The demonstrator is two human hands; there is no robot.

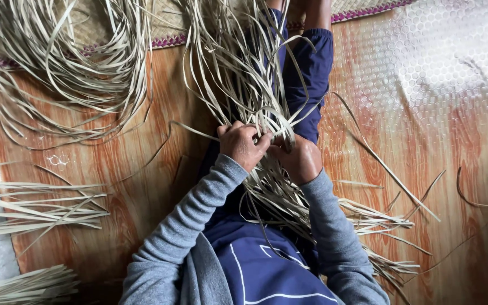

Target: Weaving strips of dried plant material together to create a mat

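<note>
The fingers (253, 137) of the left hand (242, 146) are curled shut around a gathered bunch of pale dried leaf strips (255, 107), and the fingers of the right hand (297, 160) are closed on the same bunch just beside them, the two hands nearly touching at the middle of the sheaf. The strips lie along the person's outstretched legs in dark blue trousers (312, 73), fanning up past the knees at the far end and spilling in loose ends over the lap and to the right at the near end. To handle this stage well, I judge that both grips should stay tight and close together, so the strips held between them remain flat and in order; a slack pinch would likely let the thin, springy strips slide over one another and tangle. Any single strip is best worked out near the hands, where the bunch is densest, not at the splayed tips. A second loose heap of strips (74, 62) lies at the upper left on the wood-patterned floor covering (453, 186), well apart from the hands, and flatter bundles (35, 206) lie at the left edge. Grey sleeves (199, 214) cover both forearms.
</note>
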